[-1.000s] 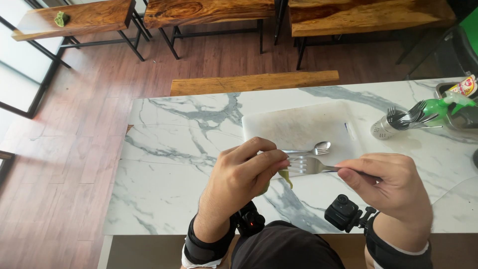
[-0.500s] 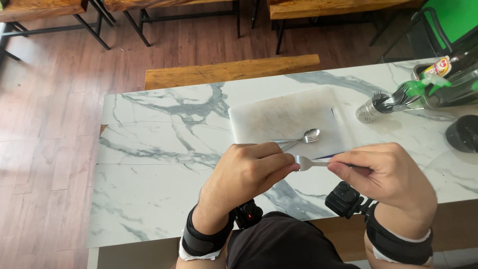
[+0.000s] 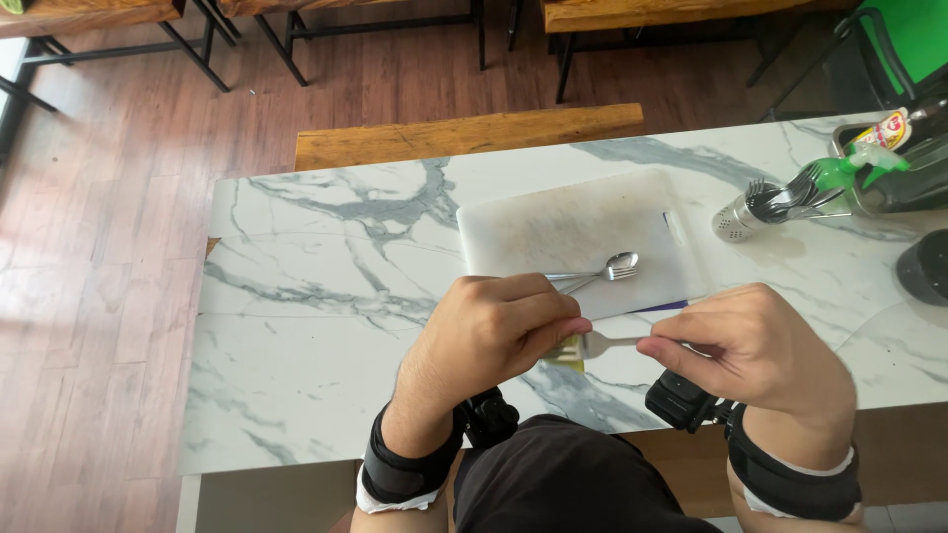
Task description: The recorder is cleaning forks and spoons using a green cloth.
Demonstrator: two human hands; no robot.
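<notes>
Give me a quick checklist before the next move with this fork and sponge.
1. Right hand pinches the fork handle: ok.
2. Left hand covers the fork's head, with a yellow-green sponge peeking out underneath: ok.
3. Fork clean: cannot tell, tines hidden.
4. Spoon lies flat on the white cutting board: ok.
5. Cutlery holder upright: not ok, it lies on its side.

Both hands now sit lower, nearer the worktop's near edge, off the white cutting board (image 3: 583,237). The fork (image 3: 604,344), a second ago over the board's near edge beside the spoon (image 3: 604,269), is now held over bare marble, apart from the spoon. The left hand (image 3: 489,341) covers more of its tines; the right hand (image 3: 755,350) pinches the handle.
</notes>
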